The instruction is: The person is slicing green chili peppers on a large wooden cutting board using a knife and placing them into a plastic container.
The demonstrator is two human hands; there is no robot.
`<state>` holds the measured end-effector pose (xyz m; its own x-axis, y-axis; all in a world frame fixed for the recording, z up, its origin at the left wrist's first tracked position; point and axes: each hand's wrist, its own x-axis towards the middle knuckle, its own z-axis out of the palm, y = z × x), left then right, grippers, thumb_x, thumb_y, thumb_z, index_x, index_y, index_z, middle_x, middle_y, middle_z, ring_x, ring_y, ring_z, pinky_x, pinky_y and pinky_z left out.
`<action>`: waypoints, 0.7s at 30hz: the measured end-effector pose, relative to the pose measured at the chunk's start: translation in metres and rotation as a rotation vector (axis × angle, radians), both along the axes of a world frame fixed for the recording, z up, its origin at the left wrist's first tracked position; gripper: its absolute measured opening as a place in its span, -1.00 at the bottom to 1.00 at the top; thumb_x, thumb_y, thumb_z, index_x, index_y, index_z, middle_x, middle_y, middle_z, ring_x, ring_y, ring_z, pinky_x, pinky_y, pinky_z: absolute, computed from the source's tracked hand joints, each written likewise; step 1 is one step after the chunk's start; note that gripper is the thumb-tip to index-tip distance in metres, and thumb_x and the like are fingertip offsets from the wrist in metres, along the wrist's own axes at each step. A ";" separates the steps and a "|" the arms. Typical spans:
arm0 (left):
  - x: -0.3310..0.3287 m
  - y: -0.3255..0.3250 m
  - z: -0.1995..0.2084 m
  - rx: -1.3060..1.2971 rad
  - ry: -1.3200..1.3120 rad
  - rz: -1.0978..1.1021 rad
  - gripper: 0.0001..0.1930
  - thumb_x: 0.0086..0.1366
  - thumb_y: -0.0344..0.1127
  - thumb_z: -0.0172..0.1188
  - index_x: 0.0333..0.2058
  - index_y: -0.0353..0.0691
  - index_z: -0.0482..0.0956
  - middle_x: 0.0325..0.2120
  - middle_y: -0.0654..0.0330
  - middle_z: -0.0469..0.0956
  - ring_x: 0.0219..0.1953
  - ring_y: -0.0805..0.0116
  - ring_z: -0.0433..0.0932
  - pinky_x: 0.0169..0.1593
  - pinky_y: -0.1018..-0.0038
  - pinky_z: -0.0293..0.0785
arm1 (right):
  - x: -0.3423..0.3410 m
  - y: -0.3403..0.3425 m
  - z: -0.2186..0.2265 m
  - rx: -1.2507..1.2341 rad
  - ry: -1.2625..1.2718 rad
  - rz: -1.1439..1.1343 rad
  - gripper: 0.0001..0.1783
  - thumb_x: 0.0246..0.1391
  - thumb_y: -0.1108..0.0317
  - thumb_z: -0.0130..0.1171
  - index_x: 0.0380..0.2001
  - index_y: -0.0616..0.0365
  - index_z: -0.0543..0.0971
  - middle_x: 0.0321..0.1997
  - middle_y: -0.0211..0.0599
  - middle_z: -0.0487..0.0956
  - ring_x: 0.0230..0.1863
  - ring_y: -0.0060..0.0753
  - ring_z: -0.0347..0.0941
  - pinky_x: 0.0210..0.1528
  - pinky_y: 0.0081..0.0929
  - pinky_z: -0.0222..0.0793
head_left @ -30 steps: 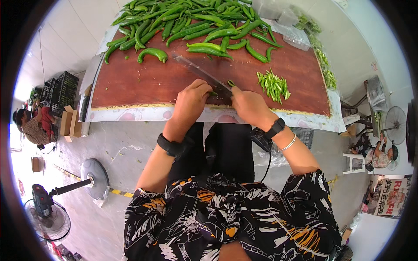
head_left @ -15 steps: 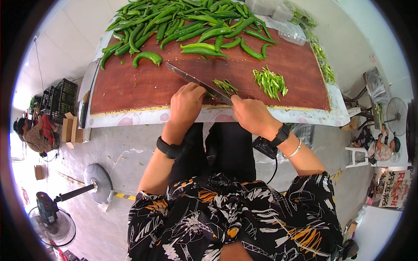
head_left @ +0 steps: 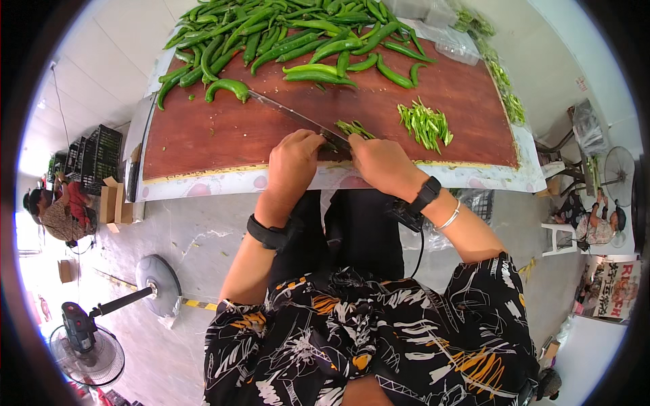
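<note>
My right hand point(head_left: 382, 162) grips the handle end of a long kitchen knife point(head_left: 288, 111), whose blade slants away to the far left over a reddish-brown cutting board point(head_left: 196, 139). My left hand point(head_left: 294, 162) rests at the board's near edge, its fingers curled and pressed down close behind the blade. A piece of green chili pepper seems pinched under those fingertips, mostly hidden by hand and blade. Just beyond the knife lies a small heap of cut pepper strips point(head_left: 353, 129). Farther right is a larger heap of sliced pepper point(head_left: 426, 126).
Whole green chili peppers point(head_left: 298, 47) cover the board's far side. Clear plastic containers point(head_left: 457, 47) stand at the far right. Another knife point(head_left: 133, 162) lies beside the board on the left. A fan point(head_left: 88, 338) stands on the floor, with black crates point(head_left: 101, 155) beyond; other people are at both sides.
The knife and my right hand have shifted slightly left, toward my left hand. The blade's tip now reaches near a curved whole pepper. The view has moved a little.
</note>
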<state>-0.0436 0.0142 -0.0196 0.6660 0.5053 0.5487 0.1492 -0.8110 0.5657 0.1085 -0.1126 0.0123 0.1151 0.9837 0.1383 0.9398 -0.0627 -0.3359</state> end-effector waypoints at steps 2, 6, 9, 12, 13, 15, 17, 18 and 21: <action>0.000 -0.001 0.001 -0.022 -0.023 0.013 -0.91 0.09 -0.49 0.16 -0.38 -0.21 0.58 -0.42 0.13 0.55 -0.32 0.03 0.55 -0.25 0.22 0.50 | 0.000 -0.008 0.004 0.009 0.010 0.006 -0.87 0.10 0.43 0.03 -0.38 0.26 0.33 -0.60 0.07 0.50 -0.48 0.22 0.47 -0.46 0.05 0.34; -0.004 0.000 0.002 -0.018 0.025 0.023 -0.91 0.10 -0.51 0.17 -0.39 -0.23 0.60 -0.42 0.12 0.57 -0.33 0.04 0.56 -0.28 0.27 0.51 | -0.006 -0.022 0.018 -0.074 0.050 0.001 -0.86 0.10 0.43 0.02 -0.39 0.26 0.31 -0.59 0.06 0.50 -0.49 0.23 0.46 -0.46 0.07 0.31; -0.004 0.002 0.005 -0.029 0.027 0.016 -0.92 0.11 -0.53 0.19 -0.39 -0.25 0.61 -0.42 0.11 0.58 -0.35 0.05 0.57 -0.30 0.31 0.52 | -0.007 -0.023 0.014 -0.075 0.057 0.007 -0.87 0.09 0.44 0.02 -0.38 0.26 0.32 -0.60 0.07 0.50 -0.49 0.22 0.47 -0.46 0.06 0.33; -0.003 0.000 0.006 -0.053 0.011 -0.008 -0.91 0.09 -0.53 0.17 -0.41 -0.24 0.59 -0.43 0.13 0.56 -0.33 0.05 0.56 -0.28 0.27 0.51 | -0.005 -0.013 0.006 -0.066 0.001 0.002 -0.87 0.08 0.45 0.03 -0.36 0.26 0.33 -0.60 0.06 0.51 -0.48 0.20 0.48 -0.45 0.05 0.34; -0.003 0.001 0.005 -0.077 0.003 -0.023 -0.91 0.08 -0.52 0.14 -0.42 -0.22 0.59 -0.43 0.14 0.54 -0.31 0.05 0.54 -0.26 0.24 0.49 | -0.006 -0.007 0.003 -0.062 0.001 0.004 -0.87 0.08 0.45 0.03 -0.36 0.26 0.33 -0.60 0.06 0.51 -0.48 0.20 0.48 -0.45 0.05 0.34; -0.002 0.001 0.003 -0.054 -0.002 -0.022 -0.91 0.07 -0.52 0.15 -0.43 -0.22 0.59 -0.42 0.15 0.54 -0.31 0.06 0.54 -0.26 0.24 0.49 | -0.007 0.002 -0.001 0.001 -0.005 0.018 -0.87 0.07 0.45 0.04 -0.35 0.26 0.34 -0.59 0.05 0.51 -0.47 0.19 0.50 -0.44 0.05 0.36; 0.000 0.002 0.003 -0.029 -0.012 -0.029 -0.91 0.07 -0.52 0.15 -0.43 -0.22 0.59 -0.42 0.15 0.54 -0.31 0.07 0.54 -0.26 0.25 0.49 | -0.002 0.004 -0.003 0.013 -0.008 0.006 -0.87 0.07 0.44 0.04 -0.35 0.26 0.34 -0.59 0.05 0.51 -0.47 0.20 0.49 -0.44 0.05 0.35; 0.002 0.002 0.003 0.008 -0.048 -0.035 -0.91 0.07 -0.52 0.15 -0.44 -0.22 0.59 -0.43 0.16 0.53 -0.31 0.07 0.54 -0.26 0.25 0.49 | 0.001 0.003 -0.003 0.017 -0.009 -0.005 -0.86 0.08 0.44 0.04 -0.36 0.26 0.33 -0.59 0.06 0.51 -0.47 0.21 0.48 -0.44 0.06 0.34; -0.003 0.004 0.006 0.026 -0.049 -0.012 -0.91 0.06 -0.51 0.16 -0.44 -0.21 0.60 -0.43 0.17 0.54 -0.31 0.08 0.54 -0.27 0.26 0.50 | -0.002 -0.009 0.009 -0.002 0.029 0.025 -0.86 0.10 0.42 0.04 -0.37 0.25 0.32 -0.58 0.07 0.50 -0.47 0.24 0.45 -0.44 0.07 0.31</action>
